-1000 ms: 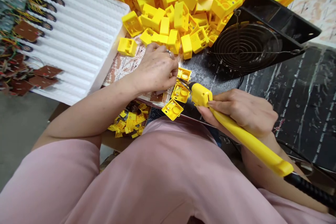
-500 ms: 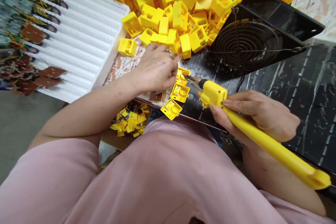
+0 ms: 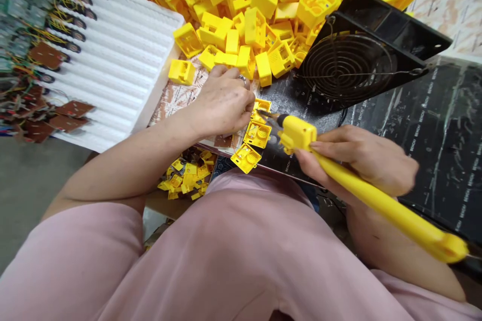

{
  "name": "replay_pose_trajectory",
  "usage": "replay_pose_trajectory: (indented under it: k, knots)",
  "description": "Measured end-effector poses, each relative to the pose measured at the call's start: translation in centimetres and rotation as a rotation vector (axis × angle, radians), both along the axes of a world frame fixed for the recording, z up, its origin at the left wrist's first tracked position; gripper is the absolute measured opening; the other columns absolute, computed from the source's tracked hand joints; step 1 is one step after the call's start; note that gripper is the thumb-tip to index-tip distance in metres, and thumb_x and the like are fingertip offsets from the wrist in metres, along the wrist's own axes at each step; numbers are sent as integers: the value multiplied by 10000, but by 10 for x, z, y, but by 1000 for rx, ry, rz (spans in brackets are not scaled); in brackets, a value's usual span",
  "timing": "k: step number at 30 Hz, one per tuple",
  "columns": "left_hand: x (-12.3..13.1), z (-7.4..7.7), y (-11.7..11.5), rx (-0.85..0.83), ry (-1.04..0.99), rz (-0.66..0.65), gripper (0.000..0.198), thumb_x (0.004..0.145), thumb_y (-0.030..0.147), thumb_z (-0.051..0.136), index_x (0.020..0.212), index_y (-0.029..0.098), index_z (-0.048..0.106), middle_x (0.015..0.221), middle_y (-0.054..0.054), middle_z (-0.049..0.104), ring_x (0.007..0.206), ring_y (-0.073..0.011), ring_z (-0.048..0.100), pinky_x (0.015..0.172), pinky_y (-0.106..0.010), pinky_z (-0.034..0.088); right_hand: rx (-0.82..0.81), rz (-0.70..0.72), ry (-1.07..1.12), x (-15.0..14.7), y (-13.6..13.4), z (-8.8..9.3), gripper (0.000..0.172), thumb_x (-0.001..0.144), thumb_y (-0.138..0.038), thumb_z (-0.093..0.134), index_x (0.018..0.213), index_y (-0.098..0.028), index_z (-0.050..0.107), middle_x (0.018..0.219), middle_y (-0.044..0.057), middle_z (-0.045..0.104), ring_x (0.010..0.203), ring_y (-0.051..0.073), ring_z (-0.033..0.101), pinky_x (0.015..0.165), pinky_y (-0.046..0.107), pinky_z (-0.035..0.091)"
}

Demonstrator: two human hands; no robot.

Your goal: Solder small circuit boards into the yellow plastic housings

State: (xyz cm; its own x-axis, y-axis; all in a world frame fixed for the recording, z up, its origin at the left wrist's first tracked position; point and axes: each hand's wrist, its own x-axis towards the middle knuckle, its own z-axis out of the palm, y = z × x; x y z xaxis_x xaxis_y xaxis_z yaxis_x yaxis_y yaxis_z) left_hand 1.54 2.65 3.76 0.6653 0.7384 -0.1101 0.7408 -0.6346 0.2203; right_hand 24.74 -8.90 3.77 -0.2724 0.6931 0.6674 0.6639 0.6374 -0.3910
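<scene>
My right hand (image 3: 371,158) is closed around a yellow soldering iron (image 3: 350,183). The iron's metal tip reaches left over the farthest of three small open yellow plastic cases, next to my left hand. My left hand (image 3: 226,103), with a ring on one finger, has its fingers curled down at the edge of that case (image 3: 265,106); what they pinch is hidden. Nearer to me lie a middle yellow case (image 3: 257,134) and a front yellow case (image 3: 246,158), set in a row, with small metal parts and a perforated round patch inside.
A large heap of yellow plastic housings (image 3: 256,25) lies at the back. Right of it a black fan (image 3: 346,67) stands tilted. On the left, a ribbed white foam tray (image 3: 124,55) bears circuit boards with wires. Below the table edge are more yellow pieces (image 3: 188,175).
The soldering iron and my right hand have shifted slightly left, with the tip moving closer to my left fingers. My left hand has stayed almost in place. The view has moved slightly.
</scene>
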Motion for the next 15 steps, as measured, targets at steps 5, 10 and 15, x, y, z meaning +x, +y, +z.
replay_pose_trajectory:
  k: [5,10,15]
  knots:
    - [-2,-4,2,54,-25,-37,155,802,277,610,699,208,702,740,-59,653,1114,-347,650,1101,-558,447,15,-22,77,6,-6,-5,295,792,-188,899,901,-271,638,729,-54,745,619,138,723,503,236,546]
    - [-3,-9,3,70,-36,-36,178,829,311,613,717,203,699,741,-61,655,1121,-344,655,1093,-540,462,-34,-98,63,5,-12,-7,252,865,-214,838,1067,-285,705,840,-16,788,690,172,752,609,284,612]
    - [-22,-3,8,-9,-89,-68,248,856,420,647,999,239,736,968,-64,730,1212,-364,639,1132,-552,452,-156,-172,121,13,-25,-16,575,845,-250,869,1367,-352,650,1052,-9,809,755,191,765,709,334,640]
